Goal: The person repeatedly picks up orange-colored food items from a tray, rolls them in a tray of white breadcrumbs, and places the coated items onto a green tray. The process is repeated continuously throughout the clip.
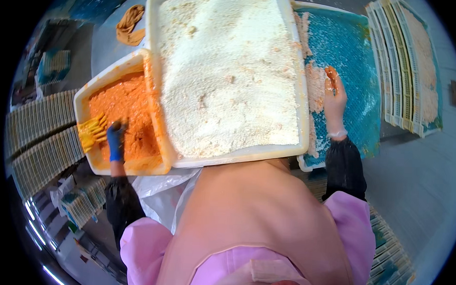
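My left hand, in a blue glove, is over the orange paste in a white tub. Its fingers are blurred, so I cannot tell whether they grip anything. A yellow glove hangs on that tub's left rim. At the right, my right hand wears a thin pale glove with orange-smeared, crumb-dotted fingertips. It is over a blue mesh tray, beside a crumb-coated piece, and no object shows in it. Between my hands stands a large white tub of white crumbs.
Stacked trays stand at the right, the top one bearing a coated layer. A brown cloth lies behind the paste tub. Clear plastic sheeting hangs below the tubs. More stacked trays are at the left.
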`<state>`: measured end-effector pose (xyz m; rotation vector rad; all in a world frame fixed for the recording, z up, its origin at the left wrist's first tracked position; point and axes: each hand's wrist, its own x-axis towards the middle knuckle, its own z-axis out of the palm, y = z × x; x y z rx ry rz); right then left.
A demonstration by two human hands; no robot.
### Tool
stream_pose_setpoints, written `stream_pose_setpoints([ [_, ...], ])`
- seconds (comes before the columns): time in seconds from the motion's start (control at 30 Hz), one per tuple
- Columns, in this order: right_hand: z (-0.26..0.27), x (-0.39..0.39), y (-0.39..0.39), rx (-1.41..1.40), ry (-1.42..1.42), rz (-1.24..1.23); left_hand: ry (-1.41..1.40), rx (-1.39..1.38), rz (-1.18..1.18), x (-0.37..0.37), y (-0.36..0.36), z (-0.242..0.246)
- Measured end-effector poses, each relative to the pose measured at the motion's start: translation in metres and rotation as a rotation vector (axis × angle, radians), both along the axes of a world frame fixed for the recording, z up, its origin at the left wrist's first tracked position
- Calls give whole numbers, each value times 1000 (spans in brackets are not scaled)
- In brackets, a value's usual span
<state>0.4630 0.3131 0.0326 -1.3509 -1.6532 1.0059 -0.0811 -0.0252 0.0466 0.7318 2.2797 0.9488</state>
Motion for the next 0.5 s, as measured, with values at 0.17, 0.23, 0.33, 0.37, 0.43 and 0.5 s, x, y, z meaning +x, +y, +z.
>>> stream_pose_setpoints([
  [0.17,37,-118,-79,-24,42,419,229,-128,-41,-27,-45,-76],
  [0.23,26,-170,-113,26,-46,581,-63,79,196,-28,-49,-78],
  [0.33,9,-214,-118,47,-263,660,-285,240,254,31,24,4],
  [0.37,2,-218,-114,17,-280,699,-294,241,229,47,42,26],
  [0.43,-13,-213,-113,-52,-206,708,-247,166,82,74,69,51],
  [0.5,-29,-182,-102,-131,-42,634,-221,186,-178,129,111,76],
])
